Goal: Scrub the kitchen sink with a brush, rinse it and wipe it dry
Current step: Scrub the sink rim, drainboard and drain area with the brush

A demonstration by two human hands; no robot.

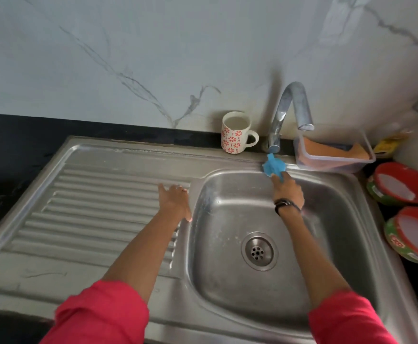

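A steel sink (332,289) with a round drain (259,251) fills the right half of the view, and its ribbed drainboard (91,214) lies to the left. My right hand (287,191) grips a blue brush (272,166) and holds it against the back rim of the basin, just below the base of the tap (292,105). My left hand (175,202) rests flat with straight fingers on the drainboard beside the basin's left edge. No water runs from the spout.
A white mug (236,132) with red flowers stands behind the sink, left of the tap. A clear plastic tub (334,155) holding an orange sponge sits at the back right. Two red-lidded round tubs (401,184) (413,234) stand on the black counter at the right.
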